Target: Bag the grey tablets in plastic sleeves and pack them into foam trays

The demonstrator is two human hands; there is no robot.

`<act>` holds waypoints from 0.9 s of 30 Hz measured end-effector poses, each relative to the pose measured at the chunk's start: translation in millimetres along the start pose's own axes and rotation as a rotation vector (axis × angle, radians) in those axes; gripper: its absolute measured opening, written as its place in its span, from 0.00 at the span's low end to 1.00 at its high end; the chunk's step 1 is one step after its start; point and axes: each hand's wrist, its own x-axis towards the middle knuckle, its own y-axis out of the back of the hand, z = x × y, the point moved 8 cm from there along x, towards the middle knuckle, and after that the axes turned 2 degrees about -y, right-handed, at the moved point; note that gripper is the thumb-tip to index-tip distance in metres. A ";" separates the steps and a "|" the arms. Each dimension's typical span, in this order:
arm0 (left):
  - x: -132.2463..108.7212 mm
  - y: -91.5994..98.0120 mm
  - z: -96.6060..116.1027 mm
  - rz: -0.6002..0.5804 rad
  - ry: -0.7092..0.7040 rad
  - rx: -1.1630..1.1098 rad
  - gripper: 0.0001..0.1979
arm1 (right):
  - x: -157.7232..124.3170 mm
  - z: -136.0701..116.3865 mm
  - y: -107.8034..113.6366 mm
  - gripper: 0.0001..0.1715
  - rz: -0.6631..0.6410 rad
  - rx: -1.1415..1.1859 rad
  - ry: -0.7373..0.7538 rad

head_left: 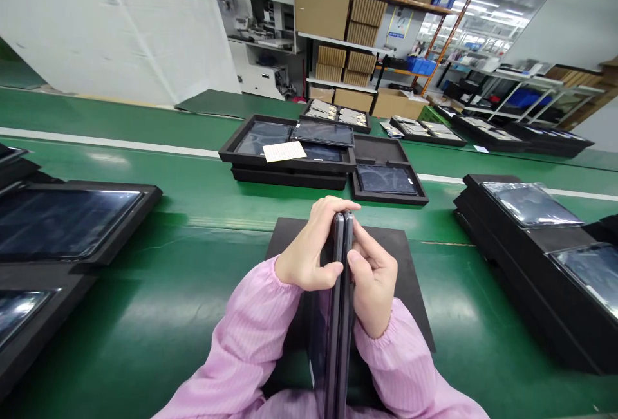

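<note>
Two thin dark tablets stand on edge, side by side, in front of my body. My left hand [313, 248] is wrapped round the far end of the left tablet [334, 316], its thumb on the near edge and its fingers over the top. On the other side my right hand [374, 271] grips the right tablet [345, 316], thumb against its edge. The tablets touch or nearly touch along their length; their lower ends run out of view. Beneath them lies a black mat [386, 245] on the green bench.
Black foam trays with screens stand at left [116, 213] and right [512, 290]. Ahead, stacked trays [290, 177] hold screens with a yellow-white label sheet [284, 151] on top, beside another tray [391, 199]. Trays of small parts [427, 130] sit farther back, before shelves of cartons.
</note>
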 end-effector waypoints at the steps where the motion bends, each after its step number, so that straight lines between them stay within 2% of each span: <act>1: 0.5 -0.3 2.5 -0.001 0.006 0.009 0.32 | 1.0 -2.7 1.4 0.24 0.031 0.027 0.012; 5: 1.5 -1.7 11.0 0.022 0.007 0.022 0.27 | 4.0 -8.2 6.4 0.14 0.156 0.157 0.025; 11: 3.6 -3.7 14.5 0.073 0.047 -0.039 0.15 | 2.8 -9.7 9.8 0.07 0.227 0.276 0.027; 15: 5.9 -5.6 14.4 0.088 0.137 -0.108 0.13 | 1.8 -9.7 8.6 0.07 0.199 0.247 0.028; 18: 4.3 0.3 9.6 0.160 0.208 -0.216 0.13 | -0.5 -0.7 1.0 0.10 0.122 0.316 0.063; 20: 0.0 9.8 0.6 0.243 0.267 -0.331 0.14 | -4.4 18.1 -4.0 0.20 0.108 0.379 0.039; 23: -11.7 29.6 -22.2 0.437 0.331 -0.592 0.13 | -14.4 71.7 -14.5 0.39 0.133 0.330 -0.220; 24: -16.8 35.6 -32.2 0.515 0.344 -0.687 0.13 | -19.1 89.5 -20.5 0.41 0.114 0.300 -0.314; 27: -39.6 48.9 -65.9 0.778 0.397 -0.865 0.14 | -32.1 126.1 -43.1 0.36 -0.040 0.271 -0.487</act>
